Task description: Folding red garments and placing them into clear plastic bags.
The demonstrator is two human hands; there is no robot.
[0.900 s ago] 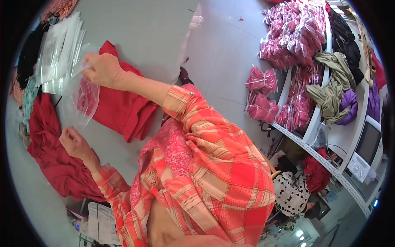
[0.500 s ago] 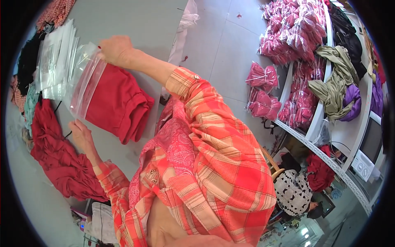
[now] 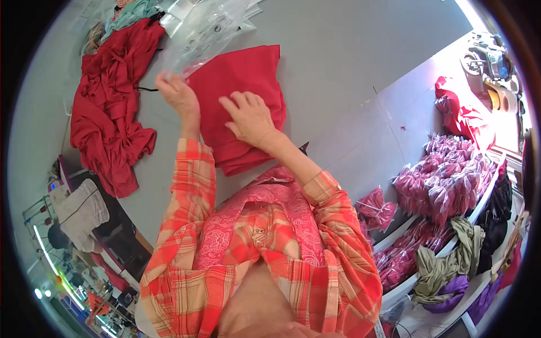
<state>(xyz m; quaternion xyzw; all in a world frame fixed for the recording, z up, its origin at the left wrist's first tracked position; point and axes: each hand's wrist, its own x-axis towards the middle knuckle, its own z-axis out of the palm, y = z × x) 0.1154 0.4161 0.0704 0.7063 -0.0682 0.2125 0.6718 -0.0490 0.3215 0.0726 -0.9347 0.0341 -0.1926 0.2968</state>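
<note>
Red folded cloth, one piece: laid flat on the grey tabletop, directly before the wearer, its folded edges toward the body. Clear plastic bag, one: beyond the cloth, its near edge by the cloth's far left corner. Left hand: thumb and fingertips, slightly blurred, pinching the near edge of the bag. Right hand: fingers spread, palm down over the middle of the cloth; whether it presses cannot be told. Crumpled red fabric, one heap: left side of the tabletop, well apart from the cloth. Pale aqua fabric: beyond that heap. Bagged red bundles, many: to the right.
</note>
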